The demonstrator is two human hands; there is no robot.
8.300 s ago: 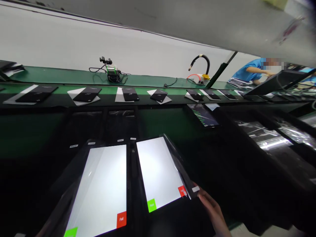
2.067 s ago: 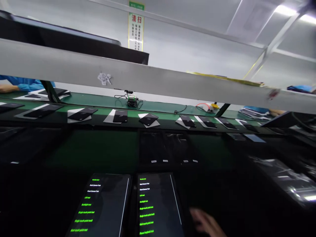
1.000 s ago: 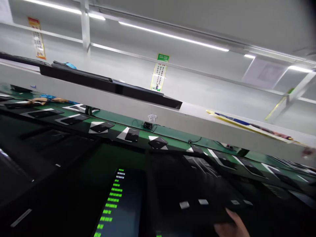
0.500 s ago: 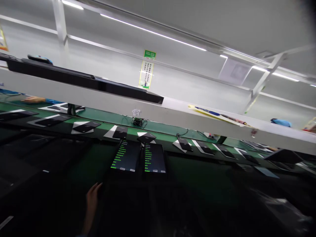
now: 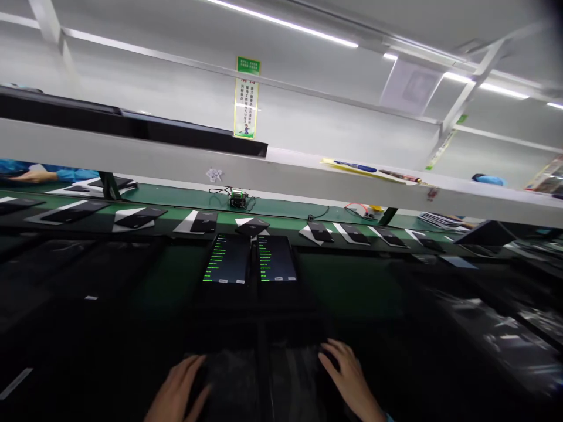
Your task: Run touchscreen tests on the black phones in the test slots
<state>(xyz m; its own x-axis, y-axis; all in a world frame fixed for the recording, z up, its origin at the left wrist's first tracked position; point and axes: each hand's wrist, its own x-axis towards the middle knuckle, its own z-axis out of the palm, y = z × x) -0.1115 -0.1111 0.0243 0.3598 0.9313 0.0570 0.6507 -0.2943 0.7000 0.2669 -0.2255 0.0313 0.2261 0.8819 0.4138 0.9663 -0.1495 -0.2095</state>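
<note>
My left hand [image 5: 178, 387] is at the bottom, left of centre, its thumb apart from its fingers. It lies by the left edge of a dark flat thing under clear film [image 5: 233, 378]. My right hand [image 5: 349, 378] is at the right edge of a second dark film-covered thing [image 5: 292, 381], thumb and fingers spread. Whether the fingertips touch these is too dark to tell. Farther off, a left tablet [image 5: 229, 259] and a right tablet [image 5: 276, 259] lie side by side, with green text lines on lit screens and small white labels at their near edges.
Behind the tablets runs a row of black flat pieces on white sheets, such as a black piece [image 5: 204, 222]. A white shelf [image 5: 290, 170] crosses above, with pens [image 5: 356, 166] on it. Shiny film [image 5: 505, 334] lies at right. Another person's hand [image 5: 39, 174] shows far left.
My right hand has come into view. The left hand is lower now, nearer the dark film-covered thing. The camera view has tilted downward and shifted, so the shelf sits higher.
</note>
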